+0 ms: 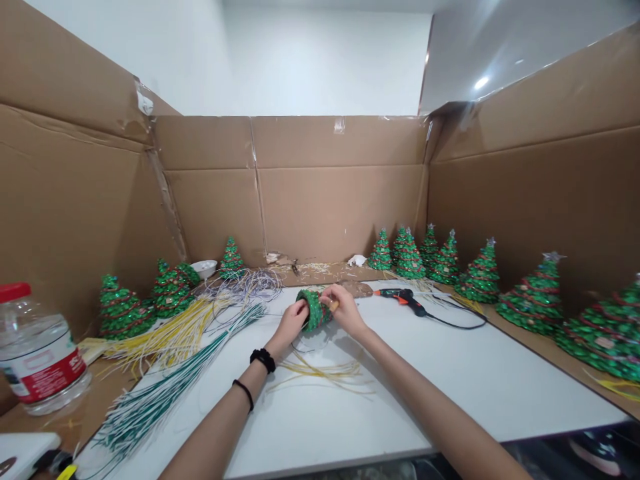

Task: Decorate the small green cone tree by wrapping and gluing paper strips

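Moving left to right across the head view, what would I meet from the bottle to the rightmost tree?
Bottle → bowl → left hand → green piece → right hand → glue gun → rightmost tree.

Two bare forearms, the left forearm (220, 417) and the right forearm (420, 387), reach forward from the lower edge of the view and slant inward until the hands nearly meet. The left hand (290, 321) is curled in a grip, thumb forward. Just beside it, the right hand (347, 311) turns inward, fingers (331, 292) bent in a pinch.
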`<state>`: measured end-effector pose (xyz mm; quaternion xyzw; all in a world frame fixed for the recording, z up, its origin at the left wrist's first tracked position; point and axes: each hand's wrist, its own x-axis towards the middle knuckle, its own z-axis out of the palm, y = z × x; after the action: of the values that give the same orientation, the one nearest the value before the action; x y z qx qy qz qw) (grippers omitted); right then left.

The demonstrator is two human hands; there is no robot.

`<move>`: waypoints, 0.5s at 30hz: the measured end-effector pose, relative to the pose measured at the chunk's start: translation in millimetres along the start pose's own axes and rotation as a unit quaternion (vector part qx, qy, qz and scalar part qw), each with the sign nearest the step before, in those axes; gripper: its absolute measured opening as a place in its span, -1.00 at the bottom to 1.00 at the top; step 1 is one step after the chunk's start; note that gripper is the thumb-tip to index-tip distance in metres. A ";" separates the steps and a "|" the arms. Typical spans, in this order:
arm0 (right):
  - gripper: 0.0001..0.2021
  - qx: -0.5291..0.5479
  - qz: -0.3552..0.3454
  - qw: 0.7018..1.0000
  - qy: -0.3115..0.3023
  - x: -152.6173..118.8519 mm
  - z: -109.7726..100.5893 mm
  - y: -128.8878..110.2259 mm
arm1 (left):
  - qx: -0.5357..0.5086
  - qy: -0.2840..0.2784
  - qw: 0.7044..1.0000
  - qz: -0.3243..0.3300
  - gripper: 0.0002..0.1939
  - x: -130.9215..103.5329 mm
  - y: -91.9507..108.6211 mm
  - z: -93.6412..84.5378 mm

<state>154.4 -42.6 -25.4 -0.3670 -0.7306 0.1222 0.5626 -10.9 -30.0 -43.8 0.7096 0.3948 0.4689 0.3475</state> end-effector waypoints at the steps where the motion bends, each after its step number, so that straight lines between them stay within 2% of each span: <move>1: -0.80 -0.003 -0.001 1.000 0.001 -0.5 0.2 0.7 | -0.004 0.000 1.000 0.002 -0.75 -0.4 1.0 0.3; 8: -0.81 -0.006 0.001 1.000 0.003 -0.9 0.1 -0.1 | -0.071 -0.030 0.997 0.004 -0.70 1.2 3.7 1.8; 15: -0.81 0.010 0.011 1.000 0.003 -2.0 1.3 -1.7 | -0.104 -0.024 0.994 -0.016 -0.67 3.4 -2.9 3.0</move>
<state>152.8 -44.9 -26.3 -0.3702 -0.7237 0.1346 0.5667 -7.9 -26.1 -46.0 0.6742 0.3463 0.4850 0.4363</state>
